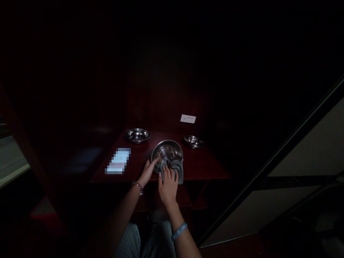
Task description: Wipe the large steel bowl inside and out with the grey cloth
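Palm-down, right hand [168,181] presses cloth [176,169] onto bowl [166,152].

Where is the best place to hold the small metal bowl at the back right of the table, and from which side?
Probably by the thin out-turned rim, pinched from above. The small metal bowl sits upright and shallow on the red table, with free space around it. Coming from the near right side avoids the large bowl.

A beaded bracelet [138,186] circles the left wrist, a light-blue band [179,231] the right, and a ring [169,176] one right finger.
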The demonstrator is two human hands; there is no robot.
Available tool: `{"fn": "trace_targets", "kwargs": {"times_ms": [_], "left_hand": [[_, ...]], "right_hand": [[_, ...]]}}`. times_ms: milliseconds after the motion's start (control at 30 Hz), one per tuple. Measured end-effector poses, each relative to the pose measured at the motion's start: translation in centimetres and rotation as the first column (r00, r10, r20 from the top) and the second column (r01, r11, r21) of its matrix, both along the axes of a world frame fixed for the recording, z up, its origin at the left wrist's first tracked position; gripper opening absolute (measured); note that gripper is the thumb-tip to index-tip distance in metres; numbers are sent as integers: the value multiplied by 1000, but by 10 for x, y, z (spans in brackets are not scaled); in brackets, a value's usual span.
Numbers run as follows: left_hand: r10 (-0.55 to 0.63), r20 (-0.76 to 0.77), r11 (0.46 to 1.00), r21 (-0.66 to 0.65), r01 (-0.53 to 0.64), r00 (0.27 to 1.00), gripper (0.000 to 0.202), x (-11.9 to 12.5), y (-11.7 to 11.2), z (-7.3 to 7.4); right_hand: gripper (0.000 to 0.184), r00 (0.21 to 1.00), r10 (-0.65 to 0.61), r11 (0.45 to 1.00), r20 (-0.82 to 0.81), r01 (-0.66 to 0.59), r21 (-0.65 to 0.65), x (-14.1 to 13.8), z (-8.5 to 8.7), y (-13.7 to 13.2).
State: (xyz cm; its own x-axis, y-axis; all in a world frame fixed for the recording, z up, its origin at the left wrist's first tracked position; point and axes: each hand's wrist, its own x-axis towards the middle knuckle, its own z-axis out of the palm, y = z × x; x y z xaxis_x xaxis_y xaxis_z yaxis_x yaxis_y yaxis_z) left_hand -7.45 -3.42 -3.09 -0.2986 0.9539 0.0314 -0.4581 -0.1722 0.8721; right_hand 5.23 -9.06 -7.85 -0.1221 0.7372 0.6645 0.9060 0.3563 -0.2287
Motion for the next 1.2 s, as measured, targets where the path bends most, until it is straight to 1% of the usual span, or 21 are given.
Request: {"fn": "trace_targets", "kwargs": {"times_ms": [67, 167, 333, 433, 533, 600, 700, 767, 867, 1000, 1133, 1200], "left_hand": [[-14, 1, 1000, 27, 14, 1000, 48, 0, -1, 0], [-25, -23, 999, 23, 25, 999, 44, 2, -3, 3], [-56, -82, 998, -2, 56, 995, 35, 2, -3, 3], [-47, -34, 999, -22, 46, 998, 33, 0, -1, 0], [-43, 80, 997, -55, 47, 996, 34, -2, 2, -2], [-41, 157, 994, -93, 56, 987, 33, -2, 4, -3], [-1, 227, 990, -139, 34, 974, 30, -1, 7, -5], [26, 242, 990, -143, 9, 970, 31, 0, 8, -6], [31, 232, 994, -106, -6, 972, 35, 0, 10, -8], [21, 209, 999, -44, -12, 978, 42, 0, 11, -10], [32, 186, 998, -57, -22, 982, 46, 2, 13, -9], [41, 174, 998, -53, -32, 984, 46, 4, 14, -9]], "right_hand": [[45, 999, -32, 999, -20, 32, -9, -6, -2, 0], [45, 996, -67, 998, -51, 66, -18, -14, -3, 2], [46, 996, -60, 998, -72, 59, -24, -26, -3, 4], [46, 997, -9, 1000, -70, 8, -16, -31, -1, 2], [47, 996, 68, 997, -65, -69, -18, -32, 2, 0], [47, 992, 113, 993, -59, -115, -33, -29, 4, -2], [47, 987, 156, 986, -48, -158, -51, -23, 7, -4], [48, 984, 174, 983, -41, -176, -44, -19, 8, -4], [47, 982, 189, 982, -25, -190, -21, -12, 9, -4], [44, 988, 154, 988, 10, -154, -16, 8, 13, 2], [45, 994, 87, 996, 72, -86, -19, 34, 21, 10], [44, 993, 65, 998, 102, -64, -18, 42, 23, 12]]}}
